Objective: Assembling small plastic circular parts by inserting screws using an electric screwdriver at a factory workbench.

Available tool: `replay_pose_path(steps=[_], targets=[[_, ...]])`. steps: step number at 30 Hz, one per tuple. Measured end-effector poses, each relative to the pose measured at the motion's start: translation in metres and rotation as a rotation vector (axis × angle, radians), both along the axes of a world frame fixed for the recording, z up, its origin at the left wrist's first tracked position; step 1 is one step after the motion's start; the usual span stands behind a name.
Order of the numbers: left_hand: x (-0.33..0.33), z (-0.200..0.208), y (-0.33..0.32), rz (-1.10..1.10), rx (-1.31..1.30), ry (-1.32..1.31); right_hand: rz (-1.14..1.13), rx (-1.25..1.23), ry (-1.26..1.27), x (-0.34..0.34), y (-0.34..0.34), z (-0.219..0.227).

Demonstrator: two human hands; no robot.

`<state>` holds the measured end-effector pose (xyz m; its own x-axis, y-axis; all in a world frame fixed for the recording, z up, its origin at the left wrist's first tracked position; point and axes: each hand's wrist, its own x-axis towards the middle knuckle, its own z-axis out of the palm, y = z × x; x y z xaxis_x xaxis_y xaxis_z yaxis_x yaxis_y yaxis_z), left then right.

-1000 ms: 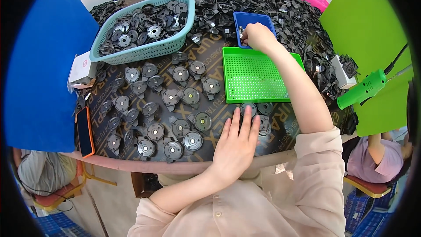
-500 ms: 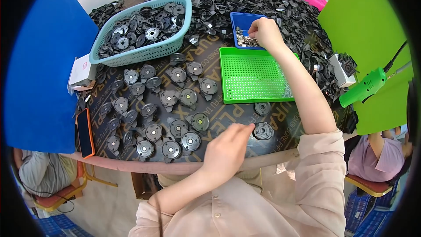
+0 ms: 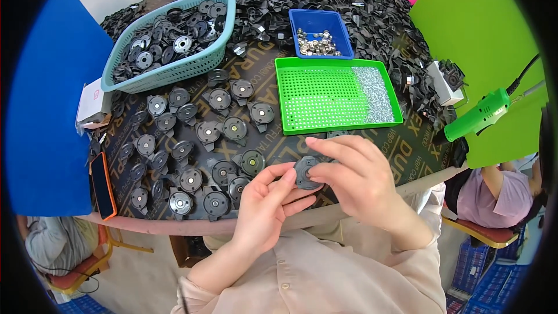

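Above the near edge of the table my left hand (image 3: 268, 202) grips a round black plastic disc part (image 3: 303, 173), thumb on its face and fingers beneath. My right hand (image 3: 360, 180) reaches over from the right, its fingertips pinched at the middle of the disc. Whatever lies between those fingertips is hidden. Another black part (image 3: 336, 134) shows partly behind the right hand, by the green tray's front edge. Many similar disc parts (image 3: 234, 129) lie spread on the table to the left, several with a shiny metal centre.
A blue tray (image 3: 296, 20) holds small round metal pieces. The green perforated tray (image 3: 290, 126) in front has small silvery bits at its right side. A teal basket (image 3: 174, 77) of black discs, a phone (image 3: 103, 187), a green electric screwdriver (image 3: 479, 115) and a heap of black parts (image 3: 378, 23) surround the work area.
My right hand has come back from the blue tray to the disc. My left hand has turned palm up and lifted the disc off the table. The view has shifted slightly.
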<state>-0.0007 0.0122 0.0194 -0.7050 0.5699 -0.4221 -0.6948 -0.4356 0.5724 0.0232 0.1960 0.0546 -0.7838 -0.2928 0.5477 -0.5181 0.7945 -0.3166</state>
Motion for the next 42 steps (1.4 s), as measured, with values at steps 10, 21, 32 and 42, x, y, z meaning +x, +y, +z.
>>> replay_pose_path(steps=[10,21,32,42], targets=[[0.01,-0.027,-0.006,0.048,0.088,0.083,0.0,-0.118,-0.067,0.011,0.001,-0.03],[0.006,-0.02,-0.007,0.038,-0.043,0.048,-0.404,-0.505,-0.05,0.058,0.091,-0.012],[0.005,-0.012,-0.007,-0.028,-0.048,0.048,-0.851,0.191,-0.082,0.046,0.259,-0.083],[0.0,-0.009,-0.008,-0.119,-0.03,0.044,-1.214,-0.107,-0.142,0.11,0.182,-0.035]])
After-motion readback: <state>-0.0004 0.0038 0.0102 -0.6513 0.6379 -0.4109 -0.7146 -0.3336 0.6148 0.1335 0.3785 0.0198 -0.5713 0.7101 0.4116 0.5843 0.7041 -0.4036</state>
